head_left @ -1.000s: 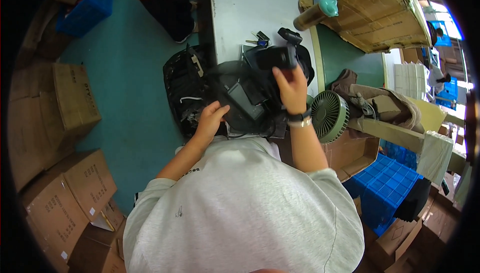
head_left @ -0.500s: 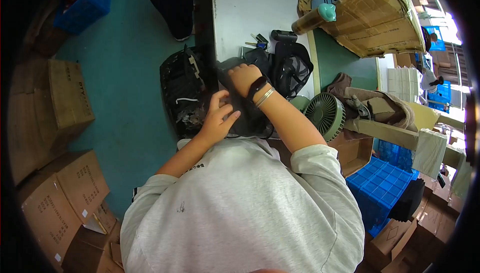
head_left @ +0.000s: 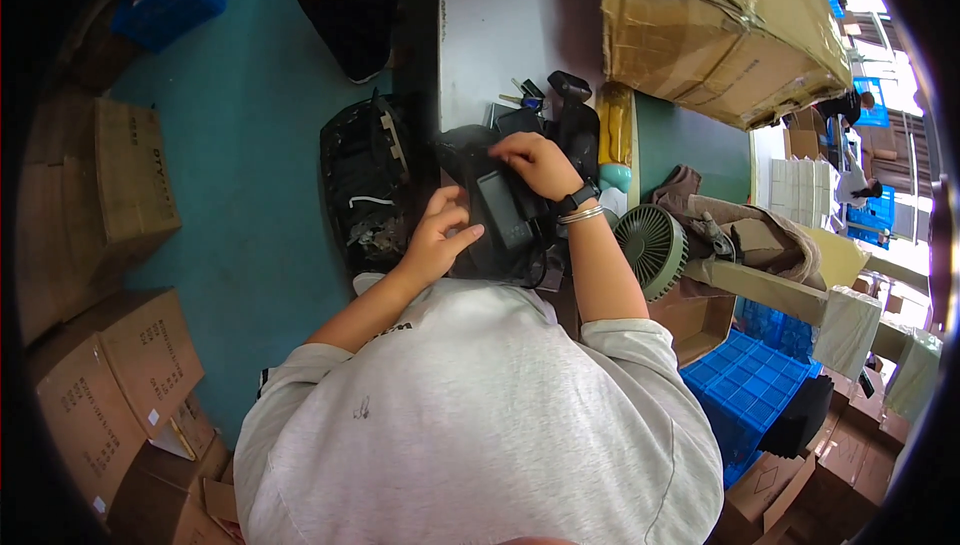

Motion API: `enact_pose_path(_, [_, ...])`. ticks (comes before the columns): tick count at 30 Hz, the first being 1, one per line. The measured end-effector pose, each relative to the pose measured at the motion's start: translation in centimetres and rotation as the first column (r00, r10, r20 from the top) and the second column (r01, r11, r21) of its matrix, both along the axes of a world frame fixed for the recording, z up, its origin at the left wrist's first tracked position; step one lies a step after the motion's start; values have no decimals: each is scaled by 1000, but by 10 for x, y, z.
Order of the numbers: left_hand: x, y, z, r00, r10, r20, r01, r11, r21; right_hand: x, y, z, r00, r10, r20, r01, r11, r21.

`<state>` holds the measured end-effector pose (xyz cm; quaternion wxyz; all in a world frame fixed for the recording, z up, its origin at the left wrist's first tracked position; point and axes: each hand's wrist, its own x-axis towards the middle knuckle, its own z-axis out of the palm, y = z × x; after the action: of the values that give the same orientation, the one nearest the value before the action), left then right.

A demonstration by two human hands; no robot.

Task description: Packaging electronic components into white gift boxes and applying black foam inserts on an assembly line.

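At centre, the right hand (head_left: pixel 543 165) has shifted right across the black bag (head_left: pixel 465 147), baring a grey device (head_left: pixel 503 207); its grip is unclear. Left hand (head_left: pixel 436 242): loosely spread.

Glossy blue plastic crate (head_left: pixel 745 373)
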<state>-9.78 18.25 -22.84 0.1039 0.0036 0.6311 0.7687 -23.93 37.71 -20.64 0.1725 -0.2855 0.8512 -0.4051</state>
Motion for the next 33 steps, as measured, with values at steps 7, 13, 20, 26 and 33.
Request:
enact_pose_path(7, [-4, -1, -4, 999, -42, -14, 42, 999, -17, 5, 19, -15, 944, -330, 5, 329, 939, -97])
enact_pose_path(13, [-9, 1, -6, 998, -50, -27, 49, 999, -19, -13, 30, -11, 983, -135, 128, 97, 960, 264])
enact_pose_path(20, [-9, 2, -1, 998, -58, 3, 58, 997, -58, -21, 20, -6, 993, -9, -122, 81, 797, 599])
enact_pose_path(26, [-5, 7, -9, 998, -55, -34, 54, 998, -40, -13, 13, -32, 895, -234, -379, 401, 793, 458])
enact_pose_path(33, [-6, 7, 8, 996, -76, 40, 78, 994, -72, -23, 17, -1, 880, -288, -379, 422, 840, 342])
